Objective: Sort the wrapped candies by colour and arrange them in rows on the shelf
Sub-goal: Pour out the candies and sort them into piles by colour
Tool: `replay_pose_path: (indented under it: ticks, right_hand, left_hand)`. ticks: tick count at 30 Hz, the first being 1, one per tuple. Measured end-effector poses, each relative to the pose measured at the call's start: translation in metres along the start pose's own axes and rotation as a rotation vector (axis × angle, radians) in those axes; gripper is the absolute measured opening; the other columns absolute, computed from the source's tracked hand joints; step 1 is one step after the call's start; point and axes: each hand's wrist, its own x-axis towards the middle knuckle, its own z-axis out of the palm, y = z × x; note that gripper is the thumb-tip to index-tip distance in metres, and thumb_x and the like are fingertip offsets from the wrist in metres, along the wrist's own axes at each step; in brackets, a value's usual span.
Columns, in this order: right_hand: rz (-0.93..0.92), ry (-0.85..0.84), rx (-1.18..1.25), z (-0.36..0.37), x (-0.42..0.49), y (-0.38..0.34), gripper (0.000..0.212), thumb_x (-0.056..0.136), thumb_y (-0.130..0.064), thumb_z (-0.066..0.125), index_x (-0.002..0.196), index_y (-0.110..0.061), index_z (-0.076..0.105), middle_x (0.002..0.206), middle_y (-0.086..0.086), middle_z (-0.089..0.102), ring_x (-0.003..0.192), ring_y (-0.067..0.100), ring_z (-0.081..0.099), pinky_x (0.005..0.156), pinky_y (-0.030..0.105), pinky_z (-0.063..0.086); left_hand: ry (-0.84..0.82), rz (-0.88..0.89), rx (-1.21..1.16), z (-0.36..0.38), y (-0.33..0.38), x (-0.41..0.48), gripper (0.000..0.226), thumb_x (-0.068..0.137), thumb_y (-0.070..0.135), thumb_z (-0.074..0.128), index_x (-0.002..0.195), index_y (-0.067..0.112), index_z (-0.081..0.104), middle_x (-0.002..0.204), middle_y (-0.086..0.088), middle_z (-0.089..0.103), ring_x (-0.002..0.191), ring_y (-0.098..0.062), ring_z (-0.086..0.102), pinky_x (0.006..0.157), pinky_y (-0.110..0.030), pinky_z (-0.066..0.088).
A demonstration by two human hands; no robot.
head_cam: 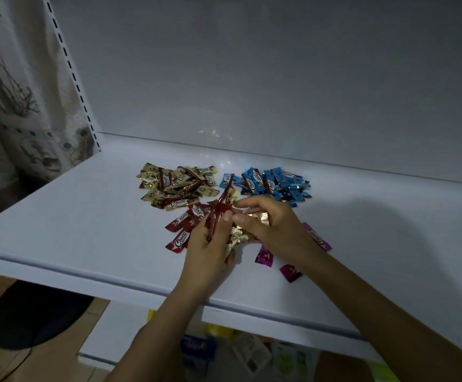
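Working at the front half of the white shelf [86,216], the person is handling the unsorted candies with both hands close together. The left hand [210,244] is gripping a red bunch [215,220] of wrappers between its thumb and curled fingers, and the bunch is fanning upward and away from the fingertips. The right hand [275,230] is meeting it from the right, its thumb and forefinger pinching the upper end of the same bunch. Three or so red candies [183,230] are lying flat on the shelf, touching the left hand's far side. Loose gold candies [238,238] are sitting beneath and between the two hands, partly hidden by them. Magenta candies [264,256] are lying just beside the right wrist, on both sides of it. Behind the hands, a gold pile [177,186] is sitting to the left and a blue pile [274,183] to the right, near each other and apart from the hands. A patterned curtain [9,106] is hanging left of the shelf's slotted upright [72,75].
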Motion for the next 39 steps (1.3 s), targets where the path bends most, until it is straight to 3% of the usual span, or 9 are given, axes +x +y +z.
replay_pose_path:
  ticks: [7, 11, 13, 16, 22, 26, 31, 35, 39]
  right_hand:
    - [-0.063, 0.134, 0.151, 0.012, 0.015, -0.009, 0.014, 0.085, -0.012, 0.068, 0.086, -0.026, 0.067, 0.082, -0.006, 0.07, 0.057, -0.004, 0.061, 0.051, 0.007, 0.043]
    - [0.019, 0.241, 0.3, 0.014, 0.032, -0.019, 0.006, 0.088, -0.011, 0.065, 0.087, -0.016, 0.068, 0.065, -0.011, 0.066, 0.043, 0.004, 0.052, 0.042, 0.016, 0.041]
    - [0.107, 0.23, 0.376, 0.014, 0.046, -0.022, 0.004, 0.088, -0.012, 0.064, 0.087, -0.01, 0.067, 0.058, -0.008, 0.062, 0.034, 0.002, 0.04, 0.035, 0.014, 0.031]
    - [0.187, 0.168, 0.368, 0.023, 0.063, -0.023, 0.013, 0.089, -0.019, 0.064, 0.085, -0.007, 0.066, 0.054, -0.001, 0.046, 0.034, 0.004, 0.032, 0.033, 0.016, 0.026]
    - [0.285, 0.096, 0.425, 0.05, 0.113, -0.035, 0.02, 0.095, -0.019, 0.055, 0.112, -0.01, 0.063, 0.088, 0.008, 0.064, 0.048, 0.013, 0.055, 0.042, 0.023, 0.046]
    - [0.329, -0.041, 0.128, 0.062, 0.14, -0.034, 0.032, 0.095, -0.025, 0.056, 0.127, -0.021, 0.054, 0.086, 0.0, 0.062, 0.055, 0.019, 0.065, 0.054, 0.03, 0.056]
    - [0.138, -0.156, 0.008, 0.072, 0.125, -0.047, 0.023, 0.092, -0.043, 0.055, 0.105, -0.026, 0.064, 0.086, -0.003, 0.067, 0.045, 0.008, 0.054, 0.042, 0.022, 0.042]
    - [0.09, -0.272, 0.109, 0.086, 0.116, -0.067, 0.019, 0.087, -0.034, 0.064, 0.098, -0.019, 0.069, 0.06, -0.015, 0.059, 0.04, -0.006, 0.047, 0.041, 0.007, 0.033]
    - [0.194, -0.114, 0.229, 0.085, 0.127, -0.057, 0.016, 0.091, -0.023, 0.061, 0.087, -0.008, 0.066, 0.06, -0.002, 0.054, 0.039, 0.001, 0.043, 0.037, 0.013, 0.033]
  left_hand:
    - [0.085, -0.051, -0.144, -0.006, -0.006, 0.0, 0.042, 0.088, 0.041, 0.044, 0.113, 0.014, 0.064, 0.089, -0.003, 0.073, 0.07, -0.011, 0.066, 0.053, -0.018, 0.049]
    - [0.194, 0.028, -0.073, -0.03, 0.005, 0.008, 0.026, 0.097, 0.033, 0.042, 0.108, 0.025, 0.065, 0.095, 0.008, 0.074, 0.088, -0.002, 0.068, 0.068, -0.014, 0.051]
    - [0.259, 0.093, 0.03, -0.054, 0.014, 0.02, 0.025, 0.097, 0.041, 0.043, 0.103, 0.029, 0.064, 0.092, 0.011, 0.072, 0.087, -0.004, 0.067, 0.074, -0.023, 0.055]
    - [0.328, 0.081, 0.095, -0.094, 0.014, 0.036, 0.024, 0.096, 0.042, 0.044, 0.096, 0.026, 0.063, 0.062, 0.008, 0.059, 0.055, -0.008, 0.054, 0.048, -0.026, 0.045]
    - [0.332, -0.034, 0.067, -0.128, 0.0, 0.046, 0.038, 0.092, 0.047, 0.045, 0.094, 0.013, 0.061, 0.078, -0.012, 0.052, 0.063, -0.02, 0.041, 0.048, -0.021, 0.037]
    - [0.29, -0.038, 0.034, -0.13, -0.005, 0.047, 0.05, 0.097, 0.04, 0.045, 0.103, -0.009, 0.054, 0.073, -0.013, 0.047, 0.059, -0.02, 0.039, 0.048, -0.023, 0.036]
    - [0.24, -0.018, 0.046, -0.131, -0.005, 0.046, 0.044, 0.095, 0.042, 0.047, 0.108, 0.003, 0.061, 0.07, -0.009, 0.057, 0.055, -0.013, 0.046, 0.05, -0.023, 0.037]
    - [0.158, 0.002, 0.128, -0.127, -0.004, 0.045, 0.039, 0.095, 0.038, 0.05, 0.095, 0.001, 0.063, 0.073, -0.018, 0.06, 0.059, -0.015, 0.048, 0.052, -0.023, 0.038]
    - [0.171, -0.018, 0.105, -0.128, -0.009, 0.046, 0.042, 0.094, 0.037, 0.052, 0.099, -0.002, 0.066, 0.079, -0.023, 0.062, 0.06, -0.018, 0.045, 0.048, -0.02, 0.035]
